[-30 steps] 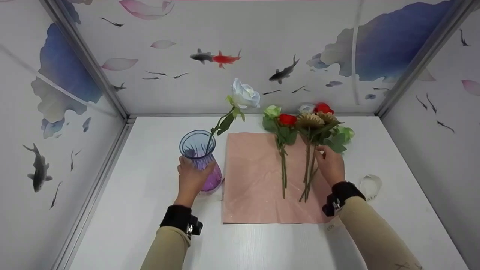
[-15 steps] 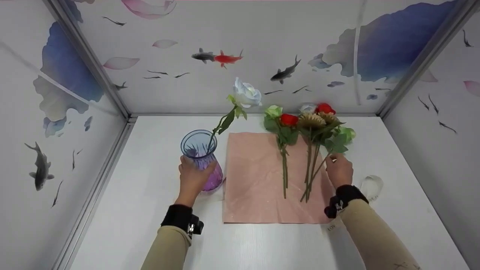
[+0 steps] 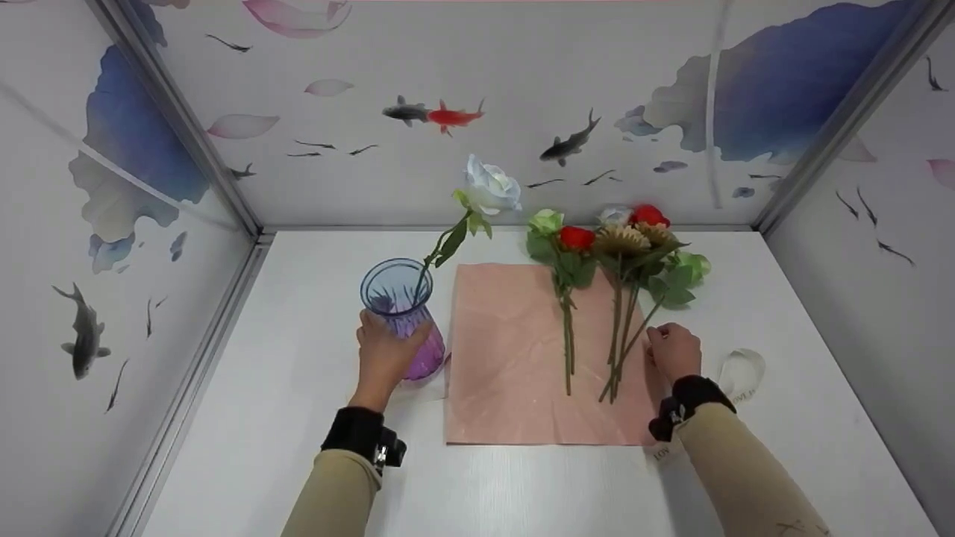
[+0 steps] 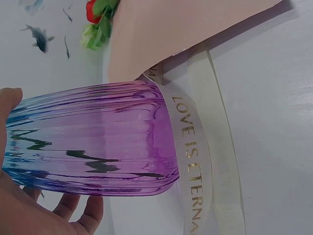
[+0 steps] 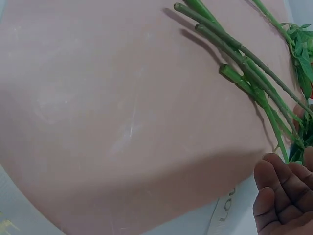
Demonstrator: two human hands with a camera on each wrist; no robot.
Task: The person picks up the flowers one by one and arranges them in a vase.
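A ribbed glass vase [image 3: 424, 350], blue at the rim and purple at the base, stands left of the paper. My left hand [image 3: 388, 352] grips its near side, thumb and fingers on opposite sides. One pale blue-white rose [image 3: 492, 186] leans out of it to the right. My right hand [image 3: 675, 350] is at the right edge of the pink wrapping paper [image 3: 507, 350], its fingers loosely curled and holding nothing. Just left of it lie crossed green stems [image 5: 244, 63] of the right flower bunch, with tan blooms [image 3: 623, 242] and a red rose [image 3: 649, 215].
A smaller pair, a red rose [image 3: 577, 238] and a light green one [image 3: 546, 221], lies left of that bunch. Cream ribbon [image 4: 193, 152] with gold lettering runs under the vase's base. Another ribbon loop [image 3: 744, 373] lies to the right. Printed walls [image 3: 448, 60] enclose the table.
My right hand has drawn back from the right bunch's stems, toward me and slightly right. A green stem there now slants out to the right. The left hand and vase have stayed put.
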